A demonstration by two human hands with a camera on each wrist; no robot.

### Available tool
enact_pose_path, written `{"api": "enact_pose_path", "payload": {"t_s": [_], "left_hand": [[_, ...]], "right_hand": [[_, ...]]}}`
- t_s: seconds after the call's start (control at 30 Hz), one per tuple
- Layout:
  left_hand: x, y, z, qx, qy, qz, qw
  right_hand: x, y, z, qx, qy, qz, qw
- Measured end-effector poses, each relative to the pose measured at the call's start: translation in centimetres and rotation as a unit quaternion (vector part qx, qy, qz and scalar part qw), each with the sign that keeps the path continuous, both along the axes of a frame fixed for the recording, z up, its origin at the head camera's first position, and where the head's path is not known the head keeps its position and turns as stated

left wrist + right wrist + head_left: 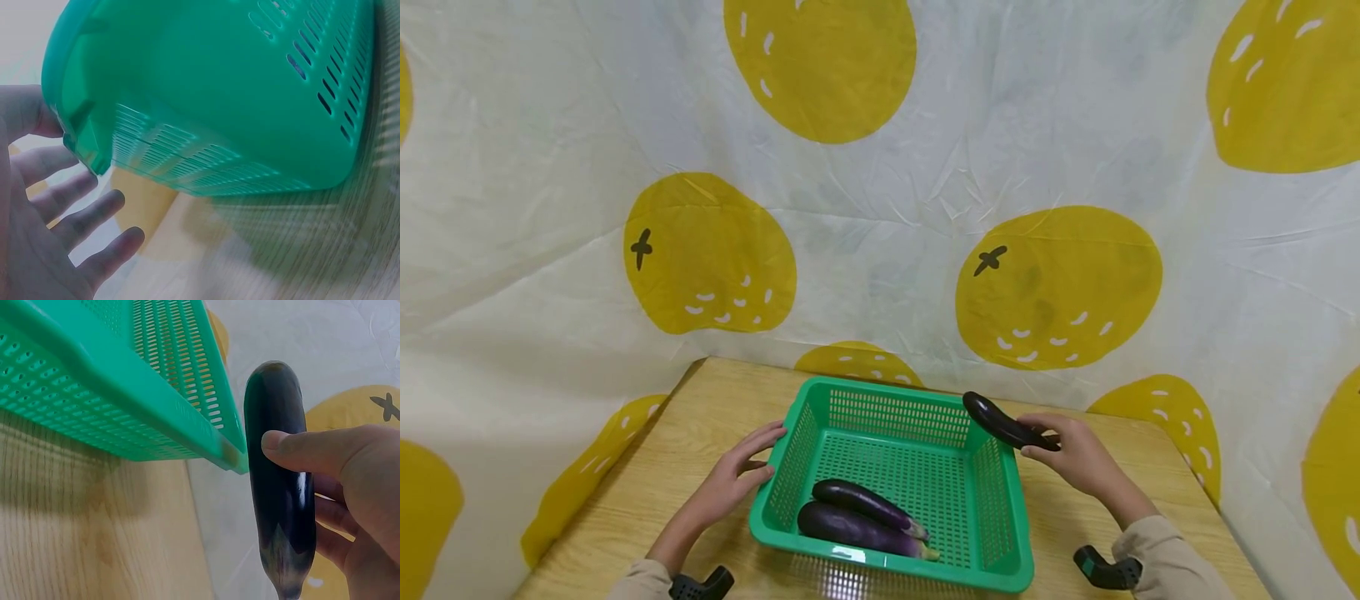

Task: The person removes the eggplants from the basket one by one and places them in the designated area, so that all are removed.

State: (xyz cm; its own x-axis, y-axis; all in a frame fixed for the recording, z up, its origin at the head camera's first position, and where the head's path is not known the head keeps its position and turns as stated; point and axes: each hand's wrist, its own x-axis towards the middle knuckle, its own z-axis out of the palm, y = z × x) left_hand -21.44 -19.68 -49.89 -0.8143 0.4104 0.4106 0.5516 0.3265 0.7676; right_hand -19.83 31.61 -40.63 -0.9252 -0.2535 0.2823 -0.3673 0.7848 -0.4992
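Note:
My right hand grips a dark, glossy eggplant near its stem end, holding it over the right back corner of the green plastic basket. In the right wrist view, the thumb lies across the eggplant, with the fingers behind it. My left hand touches the basket's left rim with loosely extended fingers. The left wrist view shows the same hand at the rim, fingers spread. Two purple eggplants, one at the front and one behind it, lie side by side inside the basket.
The basket stands on a light wooden table. A pale cloth printed with large yellow fruits hangs behind and around the table. Black devices are strapped at the left wrist and the right wrist.

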Motion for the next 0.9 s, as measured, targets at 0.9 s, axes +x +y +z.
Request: {"api": "enact_pose_path", "payload": {"t_s": [0.9], "left_hand": [[0.0,0.0,-0.2,0.022,-0.007,-0.011,0.9997]], "right_hand": [[0.3,1.0,-0.1,0.005,0.005,-0.018,0.9998]]}}
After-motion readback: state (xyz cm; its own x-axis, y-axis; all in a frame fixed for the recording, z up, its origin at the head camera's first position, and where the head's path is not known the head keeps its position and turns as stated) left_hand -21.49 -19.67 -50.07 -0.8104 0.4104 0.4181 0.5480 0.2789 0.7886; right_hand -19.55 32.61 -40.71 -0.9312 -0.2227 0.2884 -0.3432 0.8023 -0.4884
